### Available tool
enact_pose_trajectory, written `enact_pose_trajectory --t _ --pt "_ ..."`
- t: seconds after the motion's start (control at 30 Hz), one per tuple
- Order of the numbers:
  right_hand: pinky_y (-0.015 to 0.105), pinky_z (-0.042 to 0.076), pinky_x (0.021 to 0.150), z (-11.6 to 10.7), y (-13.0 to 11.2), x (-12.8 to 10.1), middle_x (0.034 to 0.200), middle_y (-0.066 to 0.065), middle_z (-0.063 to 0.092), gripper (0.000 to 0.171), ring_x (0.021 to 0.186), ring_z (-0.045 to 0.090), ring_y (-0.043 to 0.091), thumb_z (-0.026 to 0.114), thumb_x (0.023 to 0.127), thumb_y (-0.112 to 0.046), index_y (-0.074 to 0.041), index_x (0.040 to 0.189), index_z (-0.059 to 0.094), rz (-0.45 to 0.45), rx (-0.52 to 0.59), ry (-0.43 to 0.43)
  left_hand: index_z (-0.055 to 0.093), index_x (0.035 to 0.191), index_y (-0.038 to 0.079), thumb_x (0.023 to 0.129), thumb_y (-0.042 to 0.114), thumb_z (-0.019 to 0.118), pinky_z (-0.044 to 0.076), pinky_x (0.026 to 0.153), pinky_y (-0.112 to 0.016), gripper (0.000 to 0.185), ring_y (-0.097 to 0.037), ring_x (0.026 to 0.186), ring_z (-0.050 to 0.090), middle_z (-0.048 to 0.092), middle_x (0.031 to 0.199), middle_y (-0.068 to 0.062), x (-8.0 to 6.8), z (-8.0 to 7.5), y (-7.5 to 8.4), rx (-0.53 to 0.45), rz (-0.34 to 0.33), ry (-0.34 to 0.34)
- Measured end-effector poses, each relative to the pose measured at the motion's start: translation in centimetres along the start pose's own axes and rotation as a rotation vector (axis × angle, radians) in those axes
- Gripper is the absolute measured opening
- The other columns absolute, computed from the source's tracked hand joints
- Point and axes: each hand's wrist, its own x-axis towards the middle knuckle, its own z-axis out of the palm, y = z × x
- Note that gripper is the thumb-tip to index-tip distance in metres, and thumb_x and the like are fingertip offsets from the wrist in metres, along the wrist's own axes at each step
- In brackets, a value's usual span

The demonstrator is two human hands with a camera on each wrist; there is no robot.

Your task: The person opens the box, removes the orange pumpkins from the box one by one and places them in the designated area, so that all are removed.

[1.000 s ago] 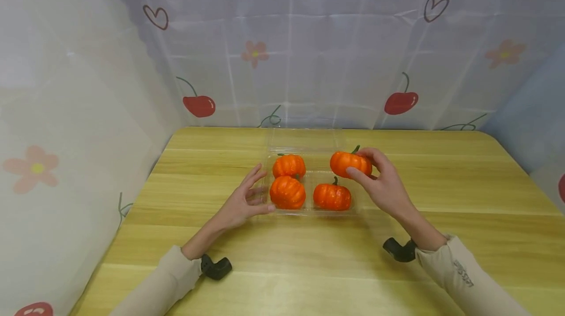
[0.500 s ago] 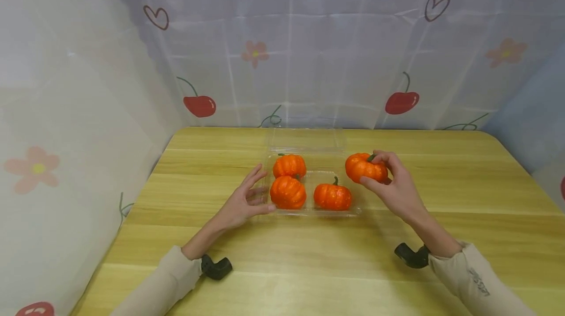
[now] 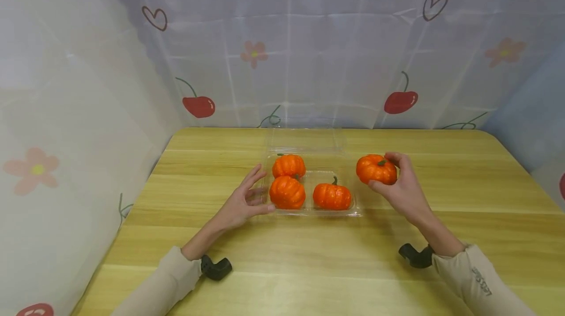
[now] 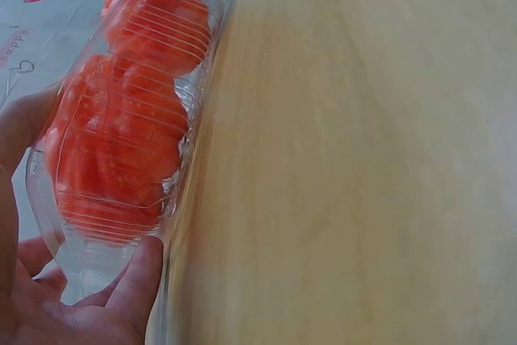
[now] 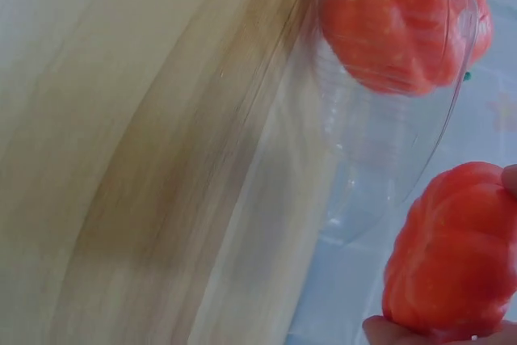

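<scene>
A clear plastic container [image 3: 309, 212] with its lid [image 3: 304, 139] laid back stands on the table. Two orange toy pumpkins [image 3: 288, 192] fill its left side, and another pumpkin [image 3: 332, 196] sits front right; the back right part holds none. My left hand [image 3: 238, 203] holds the container's left end, thumb [image 4: 139, 280] at the front corner and fingers round the side. To the right of the container, my right hand [image 3: 403, 188] grips a further pumpkin [image 3: 376, 169] between thumb and fingers, its green stem turned up. In the right wrist view this pumpkin [image 5: 452, 252] is apart from the container.
The wooden table [image 3: 282, 267] extends to both sides and in front of the container. A patterned curtain [image 3: 326, 61] hangs behind the table's back edge, with a similar sheet [image 3: 79, 124] at left. Black wrist mounts [image 3: 216, 268] project from both sleeves.
My right hand has carried its pumpkin rightward, from over the container's back right to beside it, and the pumpkin's stem has turned toward the camera. My left hand and the container have stayed put.
</scene>
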Motion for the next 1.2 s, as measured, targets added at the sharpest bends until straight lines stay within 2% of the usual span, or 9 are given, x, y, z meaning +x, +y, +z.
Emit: enact_pose_trajectory --t 0.1,0.17,0.3,0.43,0.57,0.8,0.97,1.2 --pt "0.047 0.046 0.096 -0.3 0.5 0.3 0.141 0.031 0.028 0.075 0.119 0.040 0.045 0.072 0.086 -0.010 0.012 0.144 0.031 0.023 -0.069 -0.020 0.018 0.159 0.011 0.084 0.007 0.079 0.043 0.104 -0.043 0.097 -0.038 0.135 0.042 0.010 0.164 -0.003 0.0 0.0 0.0 -0.005 0.004 -0.001" --pt "0.059 0.041 0.099 -0.5 0.9 0.5 0.141 0.033 0.025 0.074 0.119 0.039 0.048 0.072 0.087 -0.012 0.012 0.145 0.032 0.044 -0.097 -0.037 0.017 0.159 0.010 0.084 0.007 0.080 0.043 0.104 -0.042 0.097 -0.038 0.135 0.042 0.010 0.164 -0.004 -0.1 0.0 -0.1 -0.011 0.006 -0.003" --pt "0.066 0.034 0.104 -0.7 1.6 0.7 0.146 0.035 0.019 0.073 0.125 0.033 0.053 0.071 0.087 -0.010 0.013 0.145 0.032 0.078 -0.095 -0.068 0.017 0.158 0.008 0.083 0.008 0.080 0.043 0.104 -0.040 0.098 -0.038 0.135 0.041 0.007 0.164 -0.003 -0.3 0.1 -0.1 -0.022 0.006 -0.012" --pt "0.064 0.033 0.105 -0.7 2.3 1.0 0.149 0.034 0.026 0.075 0.127 0.035 0.051 0.070 0.087 -0.009 0.011 0.147 0.031 0.086 -0.074 -0.101 0.018 0.158 0.009 0.083 0.009 0.080 0.044 0.104 -0.039 0.097 -0.037 0.135 0.042 0.008 0.164 0.000 -0.3 0.1 -0.2 -0.019 0.001 -0.010" --pt "0.059 0.035 0.105 -0.7 2.8 1.5 0.143 0.033 0.037 0.079 0.122 0.042 0.046 0.072 0.086 -0.011 0.009 0.149 0.028 0.094 -0.059 -0.121 0.018 0.159 0.013 0.083 0.009 0.080 0.045 0.103 -0.039 0.098 -0.035 0.134 0.043 0.012 0.163 0.002 -0.2 0.1 -0.3 -0.010 -0.008 0.003" --pt "0.060 0.036 0.104 -0.6 3.7 2.0 0.143 0.034 0.034 0.086 0.124 0.040 0.047 0.077 0.085 -0.014 0.010 0.148 0.025 0.113 -0.089 -0.122 0.017 0.159 0.012 0.084 0.010 0.080 0.044 0.103 -0.040 0.098 -0.036 0.134 0.043 0.012 0.164 -0.001 -0.1 0.0 -0.1 -0.011 0.003 -0.002" --pt "0.062 0.036 0.104 -0.6 4.3 2.1 0.143 0.036 0.034 0.090 0.125 0.040 0.049 0.079 0.084 -0.016 0.010 0.149 0.023 0.139 -0.124 -0.153 0.019 0.158 0.010 0.083 0.012 0.081 0.045 0.103 -0.040 0.097 -0.036 0.134 0.044 0.010 0.164 0.001 -0.1 0.0 -0.2 -0.013 -0.001 -0.002" --pt "0.063 0.034 0.104 -0.7 4.5 2.1 0.142 0.036 0.035 0.088 0.124 0.040 0.050 0.078 0.084 -0.015 0.010 0.148 0.023 0.154 -0.146 -0.174 0.018 0.158 0.009 0.083 0.013 0.081 0.044 0.103 -0.042 0.098 -0.038 0.135 0.042 0.008 0.165 -0.003 -0.1 -0.1 -0.2 -0.011 0.006 -0.008"
